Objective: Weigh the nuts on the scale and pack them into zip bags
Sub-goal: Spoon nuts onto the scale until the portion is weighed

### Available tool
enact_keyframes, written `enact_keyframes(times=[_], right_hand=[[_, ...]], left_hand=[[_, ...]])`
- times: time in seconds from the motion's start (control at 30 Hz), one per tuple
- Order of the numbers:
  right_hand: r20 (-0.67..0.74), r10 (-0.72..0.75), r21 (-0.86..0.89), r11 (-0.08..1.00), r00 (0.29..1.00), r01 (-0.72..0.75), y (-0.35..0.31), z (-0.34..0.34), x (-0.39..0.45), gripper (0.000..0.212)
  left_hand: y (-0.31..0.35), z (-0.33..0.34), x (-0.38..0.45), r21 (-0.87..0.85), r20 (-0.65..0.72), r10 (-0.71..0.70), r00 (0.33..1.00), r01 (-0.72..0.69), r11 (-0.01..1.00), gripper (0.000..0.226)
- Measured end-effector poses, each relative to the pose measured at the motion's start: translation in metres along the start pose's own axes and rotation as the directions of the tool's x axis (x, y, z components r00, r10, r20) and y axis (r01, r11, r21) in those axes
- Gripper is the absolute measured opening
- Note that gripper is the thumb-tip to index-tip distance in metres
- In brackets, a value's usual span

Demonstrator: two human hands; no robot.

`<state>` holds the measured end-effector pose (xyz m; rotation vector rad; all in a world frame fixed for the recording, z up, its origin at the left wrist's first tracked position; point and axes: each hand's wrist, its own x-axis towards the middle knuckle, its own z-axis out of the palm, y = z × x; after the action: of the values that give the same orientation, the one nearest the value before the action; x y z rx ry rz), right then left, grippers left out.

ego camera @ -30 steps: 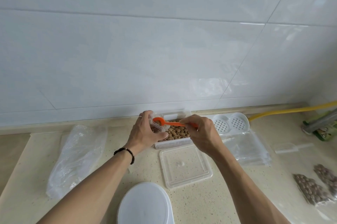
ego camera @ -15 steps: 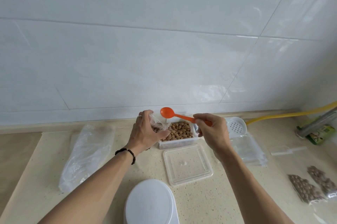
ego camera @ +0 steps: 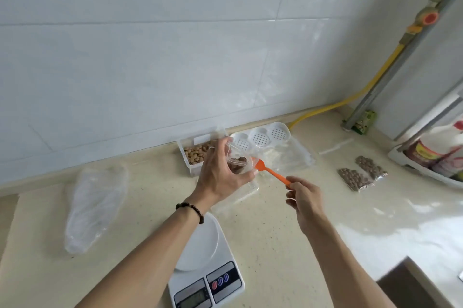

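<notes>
My left hand [ego camera: 220, 172] grips a small clear zip bag [ego camera: 238, 161] with some nuts in it, held above the counter. My right hand [ego camera: 304, 197] pinches the end of an orange spoon [ego camera: 271, 172], whose bowl is at the bag's mouth. Behind the left hand stands a clear container of nuts [ego camera: 194, 155] against the wall. A white kitchen scale [ego camera: 205, 265] sits near the front edge, partly under my left forearm. Two filled zip bags [ego camera: 360, 175] lie to the right.
A crumpled clear plastic bag [ego camera: 95, 205] lies on the left. A clear lid [ego camera: 238, 195] lies under my left hand. A white perforated tray [ego camera: 260, 137] and a stack of empty bags [ego camera: 288, 157] sit behind. Yellow hose [ego camera: 333, 104], pipes and a bottle rack [ego camera: 436, 155] crowd the right corner.
The view swung right and down. My left hand lifted the bag away from the container, and the spoon moved from above the nuts to the bag's mouth.
</notes>
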<state>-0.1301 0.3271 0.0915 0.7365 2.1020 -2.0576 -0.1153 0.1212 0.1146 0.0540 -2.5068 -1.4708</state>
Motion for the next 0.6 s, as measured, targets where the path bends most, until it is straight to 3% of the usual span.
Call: enact_keyframes(times=[0.17,0.27,0.43,0.53,0.6], right_hand=[[-0.234,0.187,-0.003,0.981,0.954,-0.193,0.073,-0.065,-0.004,0.019],[-0.299,0.226,-0.060,0.965,0.927,-0.254,0.105,-0.086,0.001,0.018],[-0.300,0.163,-0.281,0.926,0.940,-0.251,0.118,-0.094,0.012,0.016],[-0.290,0.142,-0.515,0.811,0.946,-0.279,0.119,-0.094,0.021,0.010],[-0.269,0.021,-0.660,0.724,0.963,-0.200,0.111,-0.091,0.025,0.012]], left_hand=[[0.013,0.047,-0.021,-0.025,0.100,0.047,0.994,-0.045,0.999,0.089],[0.012,0.067,-0.028,-0.002,0.145,0.054,0.988,-0.054,0.999,0.086],[-0.001,0.086,-0.033,0.022,0.200,0.039,0.979,-0.044,0.999,0.081],[-0.004,0.090,-0.033,0.014,0.206,0.038,0.978,-0.042,0.999,0.080],[-0.004,0.091,-0.032,0.004,0.201,0.042,0.979,-0.044,0.999,0.081]])
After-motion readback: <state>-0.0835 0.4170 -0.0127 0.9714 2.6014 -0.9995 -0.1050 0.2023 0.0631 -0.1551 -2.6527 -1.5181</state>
